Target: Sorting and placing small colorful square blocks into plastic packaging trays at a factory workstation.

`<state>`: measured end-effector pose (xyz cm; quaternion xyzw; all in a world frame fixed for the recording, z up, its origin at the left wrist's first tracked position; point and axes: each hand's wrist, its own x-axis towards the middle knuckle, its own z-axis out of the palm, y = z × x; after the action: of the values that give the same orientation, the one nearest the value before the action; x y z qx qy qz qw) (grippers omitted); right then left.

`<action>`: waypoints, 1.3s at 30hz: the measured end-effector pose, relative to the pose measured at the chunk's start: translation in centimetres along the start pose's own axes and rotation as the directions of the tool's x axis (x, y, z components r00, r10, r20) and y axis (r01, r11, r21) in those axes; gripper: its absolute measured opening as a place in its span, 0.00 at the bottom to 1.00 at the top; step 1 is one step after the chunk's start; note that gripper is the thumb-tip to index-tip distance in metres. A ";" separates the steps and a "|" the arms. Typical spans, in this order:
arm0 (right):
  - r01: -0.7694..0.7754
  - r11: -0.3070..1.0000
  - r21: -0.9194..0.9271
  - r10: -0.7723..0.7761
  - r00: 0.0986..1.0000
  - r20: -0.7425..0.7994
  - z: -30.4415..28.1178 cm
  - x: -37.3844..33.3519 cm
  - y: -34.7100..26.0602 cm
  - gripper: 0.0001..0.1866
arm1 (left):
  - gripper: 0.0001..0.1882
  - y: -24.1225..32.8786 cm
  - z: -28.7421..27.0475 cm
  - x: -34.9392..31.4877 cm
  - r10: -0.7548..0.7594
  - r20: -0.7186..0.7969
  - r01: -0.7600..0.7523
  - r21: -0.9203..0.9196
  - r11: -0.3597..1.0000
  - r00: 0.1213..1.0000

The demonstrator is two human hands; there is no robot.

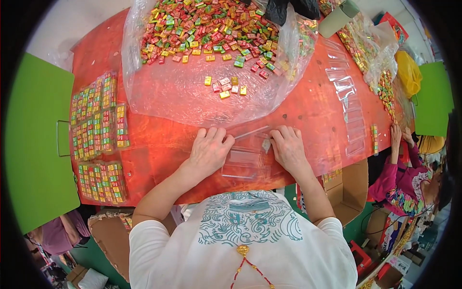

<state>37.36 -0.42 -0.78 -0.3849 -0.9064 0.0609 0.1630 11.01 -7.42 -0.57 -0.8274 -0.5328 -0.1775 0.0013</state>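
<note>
Bending over a red table (159, 149), a worker in a white shirt (250, 221) is keeping both hands on a clear tray (243, 158), which is lying near the table's edge, right in front of the chest. The left hand (210, 150) is curling its fingers at the tray's far left corner; the right hand (288, 147) is bending its fingers at the opposite side. Whether either is pinching the plastic, one cannot tell. Beyond them, a clear bag (202, 107) is spreading beneath a heap of red, yellow and green blocks (207, 33), a few of them lying apart nearer the hands. Filled packs (94, 135) are covering the table's left end, while a line of clear trays (353, 115) is running along the right. At far right, a co-worker in purple (385, 185) is reaching onto the table.
</note>
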 end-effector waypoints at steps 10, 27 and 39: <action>-0.199 0.904 0.378 0.180 0.980 0.087 -4.1 1.2 1.8 0.06 | 0.08 -0.8 0.1 -1.0 0.005 -0.052 -0.004 0.010 1.000 0.999; 0.201 0.950 0.241 -0.183 0.979 -0.093 7.5 27.9 -0.7 0.10 | 0.14 -10.3 -4.9 -0.4 -0.073 -0.308 0.167 0.289 0.943 0.949; 0.257 0.928 0.268 -0.224 0.963 -0.147 5.9 27.2 -0.8 0.14 | 0.17 -12.0 -2.8 -1.9 -0.082 -0.141 0.126 0.336 0.933 0.987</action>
<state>17.09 18.60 0.66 -0.2461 -0.9177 0.1483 0.2742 -1.11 -4.45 -0.76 -0.7724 -0.5975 -0.1327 0.1695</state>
